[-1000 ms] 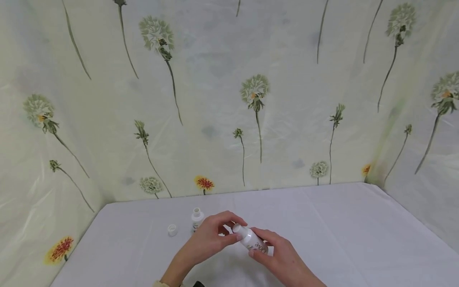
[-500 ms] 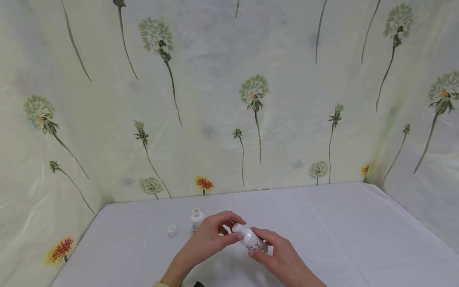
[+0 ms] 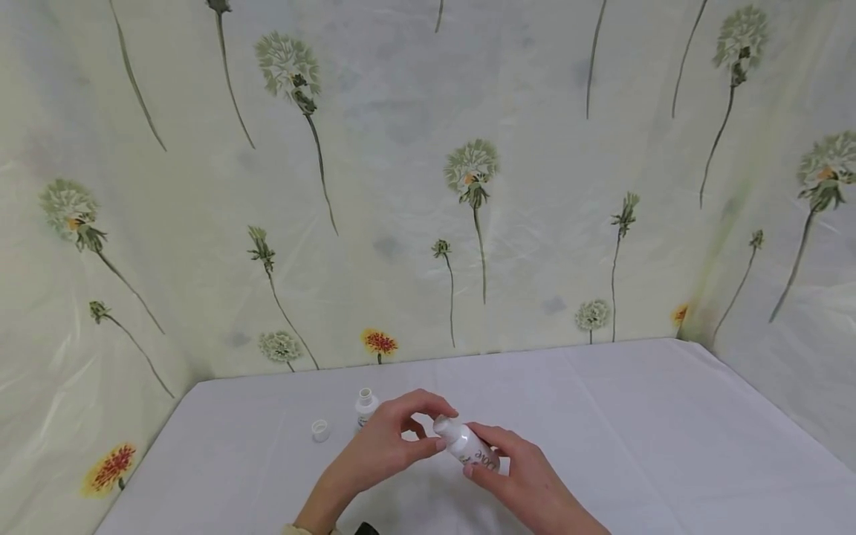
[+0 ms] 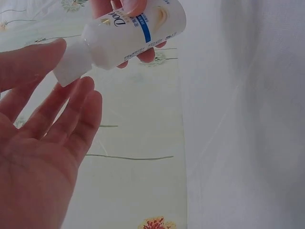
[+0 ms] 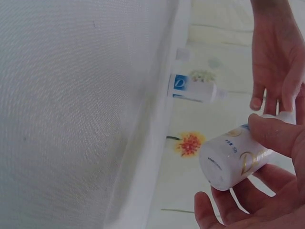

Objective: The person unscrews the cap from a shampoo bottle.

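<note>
A small white Dove bottle (image 3: 476, 452) is tilted in the air over the table, its base toward the lower right. My right hand (image 3: 528, 481) grips its body, thumb on the near side and fingers round the far side. The white cap (image 4: 72, 64) still sits on the bottle's neck. At that cap my left hand (image 3: 394, 440) pinches with thumb and index finger, while the other fingers spread loosely below it in the left wrist view. Behind the left hand, a second white bottle (image 5: 194, 89) stands upright with its mouth uncovered, partly hidden in the head view.
A loose white cap (image 3: 320, 429) lies on the table left of the standing bottle. White cloth (image 3: 602, 431) covers the tabletop. Curtains (image 3: 401, 186) printed with dandelions rise along the back and both sides.
My left thumb and wrist have shifted slightly to the left at the cap. The right hand and the bottle keep nearly the same place.
</note>
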`<action>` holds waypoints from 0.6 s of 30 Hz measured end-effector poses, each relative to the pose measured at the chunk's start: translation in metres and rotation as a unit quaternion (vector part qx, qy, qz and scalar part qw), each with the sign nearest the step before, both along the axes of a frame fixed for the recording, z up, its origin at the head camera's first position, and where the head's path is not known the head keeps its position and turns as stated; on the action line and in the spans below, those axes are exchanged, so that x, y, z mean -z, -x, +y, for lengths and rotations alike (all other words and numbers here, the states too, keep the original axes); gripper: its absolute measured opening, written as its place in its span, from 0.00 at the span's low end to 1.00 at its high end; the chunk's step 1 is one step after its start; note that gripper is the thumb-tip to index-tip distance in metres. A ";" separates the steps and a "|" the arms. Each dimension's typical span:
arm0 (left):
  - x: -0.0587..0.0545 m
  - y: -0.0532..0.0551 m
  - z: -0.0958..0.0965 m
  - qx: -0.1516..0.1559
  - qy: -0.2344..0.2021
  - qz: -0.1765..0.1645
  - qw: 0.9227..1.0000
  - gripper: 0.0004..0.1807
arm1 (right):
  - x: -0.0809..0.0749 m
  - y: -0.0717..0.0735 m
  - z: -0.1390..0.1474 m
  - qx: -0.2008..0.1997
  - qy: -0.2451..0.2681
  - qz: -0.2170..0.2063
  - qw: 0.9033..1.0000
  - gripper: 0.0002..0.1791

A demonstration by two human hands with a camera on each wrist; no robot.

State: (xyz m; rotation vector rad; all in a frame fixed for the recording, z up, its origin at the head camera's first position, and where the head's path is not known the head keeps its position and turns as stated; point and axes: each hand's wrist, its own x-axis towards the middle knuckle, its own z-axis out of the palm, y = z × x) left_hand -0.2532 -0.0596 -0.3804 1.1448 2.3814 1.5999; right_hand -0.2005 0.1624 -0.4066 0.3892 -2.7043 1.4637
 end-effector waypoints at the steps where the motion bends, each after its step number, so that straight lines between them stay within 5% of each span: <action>1: 0.000 0.000 0.000 0.006 -0.002 -0.001 1.000 0.18 | 0.000 0.000 0.000 0.002 -0.003 0.001 1.000 0.24; 7: -0.001 0.002 0.000 0.034 -0.007 -0.005 0.999 0.18 | -0.001 0.000 0.001 0.008 -0.005 0.000 1.000 0.27; 18: 0.000 0.000 0.001 0.022 -0.007 0.003 1.000 0.14 | -0.001 0.000 0.001 -0.004 0.002 -0.003 1.000 0.26</action>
